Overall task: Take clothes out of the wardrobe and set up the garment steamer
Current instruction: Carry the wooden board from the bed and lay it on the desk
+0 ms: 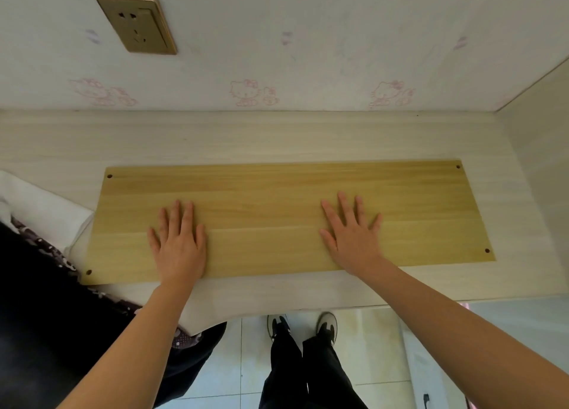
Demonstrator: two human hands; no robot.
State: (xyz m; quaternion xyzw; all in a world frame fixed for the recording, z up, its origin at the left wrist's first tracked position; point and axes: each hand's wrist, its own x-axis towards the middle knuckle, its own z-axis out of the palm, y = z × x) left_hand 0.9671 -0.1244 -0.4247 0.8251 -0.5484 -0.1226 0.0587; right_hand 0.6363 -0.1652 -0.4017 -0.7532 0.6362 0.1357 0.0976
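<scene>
Flat on the desk (246, 137), one yellowish wooden board (277, 199), long side running from 9 to 3 o'clock, with four small holes, one near each corner. Two hands pressed palm-down on the board: left hand (180, 242) toward 8 o'clock of the board's middle, fingers straight and close together, pointing to 12; right hand (351, 236) toward 4 o'clock, fingers straight and spread, pointing to about 11. Neither grip closed round anything, both fully open, only touching the board's top face, wrists crossing its near edge. Two bare forearms reaching in from 6 o'clock.

One dark garment (46, 316) at 8 o'clock of the board, heaped over the desk's left edge, with a patterned trim along its upper border; one white cloth (40, 205) beside it at 9 o'clock, running just under the board's left end. No steamer or wardrobe to be made out.

One gold wall socket (137, 23) at 11 o'clock on the wallpaper (308, 38), printed with pale pink cartoon cats, three groups of them in a row just above the desk. One pale side panel (542, 162) closing the desk at 3 o'clock. Two shoes (326, 325) and dark trouser legs at 6 o'clock on the tiled floor (369, 362).
</scene>
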